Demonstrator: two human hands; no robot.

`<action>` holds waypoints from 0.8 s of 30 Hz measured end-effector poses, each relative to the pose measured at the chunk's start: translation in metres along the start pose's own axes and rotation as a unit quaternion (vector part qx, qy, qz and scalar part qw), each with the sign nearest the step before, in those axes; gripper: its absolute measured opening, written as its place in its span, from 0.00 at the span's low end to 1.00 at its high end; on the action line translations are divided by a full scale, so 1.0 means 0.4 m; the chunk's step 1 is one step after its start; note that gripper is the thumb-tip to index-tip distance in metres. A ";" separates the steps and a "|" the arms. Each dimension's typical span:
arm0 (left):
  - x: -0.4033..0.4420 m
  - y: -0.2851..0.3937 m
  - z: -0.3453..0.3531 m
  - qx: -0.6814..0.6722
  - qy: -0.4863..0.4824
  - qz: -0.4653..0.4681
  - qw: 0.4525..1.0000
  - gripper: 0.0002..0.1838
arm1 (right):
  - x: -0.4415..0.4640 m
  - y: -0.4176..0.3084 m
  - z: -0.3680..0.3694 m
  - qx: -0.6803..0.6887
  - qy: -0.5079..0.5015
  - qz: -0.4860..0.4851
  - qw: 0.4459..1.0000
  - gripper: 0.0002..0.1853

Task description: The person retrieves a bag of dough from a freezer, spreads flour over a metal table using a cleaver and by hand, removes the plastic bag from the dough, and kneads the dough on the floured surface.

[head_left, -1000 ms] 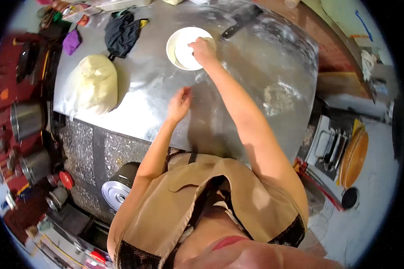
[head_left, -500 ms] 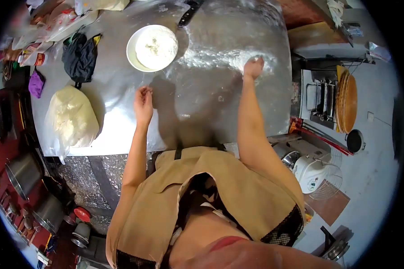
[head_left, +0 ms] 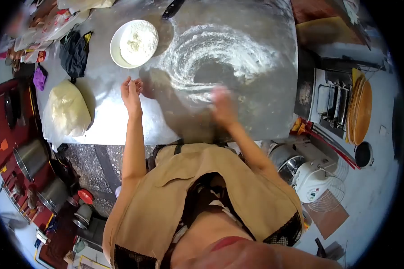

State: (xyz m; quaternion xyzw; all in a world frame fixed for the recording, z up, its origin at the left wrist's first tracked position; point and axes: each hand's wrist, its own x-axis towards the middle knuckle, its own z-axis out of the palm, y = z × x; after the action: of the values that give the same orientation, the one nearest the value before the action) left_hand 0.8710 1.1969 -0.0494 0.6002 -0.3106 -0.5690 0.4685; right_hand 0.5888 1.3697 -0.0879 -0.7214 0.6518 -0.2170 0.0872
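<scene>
My right hand (head_left: pixel 222 105) is smeared by motion low over the metal table (head_left: pixel 265 107), at the near end of a curved streak of white flour (head_left: pixel 202 47). Its fingers are too blurred to make out. Just below a white bowl (head_left: pixel 116 50) hovers my left hand (head_left: pixel 132 96), its fingers loosely bent and partly apart, with nothing visible in them. White flour (head_left: pixel 140 41) heaps up inside the bowl. A clear plastic bag (head_left: pixel 67 110) of pale powder stands to the left of that hand.
At the table's far edge lies a black-handled knife (head_left: pixel 171 9). A black cloth bag (head_left: pixel 74 54) and a small purple pouch (head_left: pixel 40 77) are on the left, near packages. Round boards (head_left: pixel 360 107) and a white fan (head_left: pixel 310 181) stand right of the table.
My right hand has swept from the right toward me and leftward, spreading the flour from a straight band into a wide arc. My left hand stays near the bowl. The view has shifted slightly.
</scene>
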 end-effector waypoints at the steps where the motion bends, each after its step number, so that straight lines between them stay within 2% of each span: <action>1: -0.015 -0.007 -0.008 0.007 0.008 -0.001 1.000 0.18 | -0.037 0.073 -0.022 -0.033 0.002 0.087 0.996 0.31; 2: -0.031 -0.015 -0.017 0.013 0.018 -0.001 1.000 0.17 | -0.071 0.147 -0.047 -0.113 -0.029 0.168 0.979 0.33; 3: -0.046 -0.024 -0.026 0.016 0.029 -0.003 0.999 0.17 | -0.019 0.181 -0.116 -0.146 -0.014 0.245 0.958 0.35; 6: -0.076 -0.044 -0.035 0.027 0.051 -0.004 0.998 0.16 | 0.117 0.391 -0.098 -0.216 0.148 0.222 0.939 0.35; 8: -0.098 -0.052 -0.032 0.044 0.041 0.006 0.998 0.16 | 0.292 0.404 -0.070 -0.197 0.034 0.283 0.938 0.36; 11: -0.136 -0.044 -0.015 0.040 0.050 0.000 0.998 0.16 | 0.504 0.264 0.008 -0.228 -0.040 0.149 0.961 0.35; 14: -0.165 -0.038 -0.022 0.042 0.040 -0.010 0.998 0.16 | 0.587 0.055 0.067 -0.199 -0.102 -0.012 0.975 0.35; 18: -0.182 -0.011 -0.069 0.070 0.038 -0.010 0.997 0.18 | 0.453 -0.163 0.186 -0.126 -0.101 -0.111 0.981 0.32; 20: -0.179 -0.010 -0.110 0.079 0.053 -0.011 0.995 0.18 | 0.371 -0.235 0.154 0.001 -0.107 -0.167 0.980 0.30; 21: -0.178 -0.008 -0.128 0.070 0.064 -0.012 0.995 0.17 | 0.364 -0.242 0.182 0.032 -0.082 -0.146 0.985 0.30; 23: -0.179 0.000 -0.172 0.074 0.052 -0.001 0.996 0.17 | 0.393 -0.183 0.150 0.014 -0.095 -0.122 0.988 0.30; 24: -0.178 0.011 -0.203 0.082 0.038 0.013 0.996 0.17 | 0.406 -0.171 0.095 -0.109 -0.098 -0.053 0.988 0.30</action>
State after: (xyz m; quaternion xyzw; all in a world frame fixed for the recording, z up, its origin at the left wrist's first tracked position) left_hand 0.9396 1.2767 -0.0245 0.6538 -0.3458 -0.5121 0.4366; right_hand 0.6760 1.2140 -0.0614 -0.7776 0.6211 -0.0772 0.0600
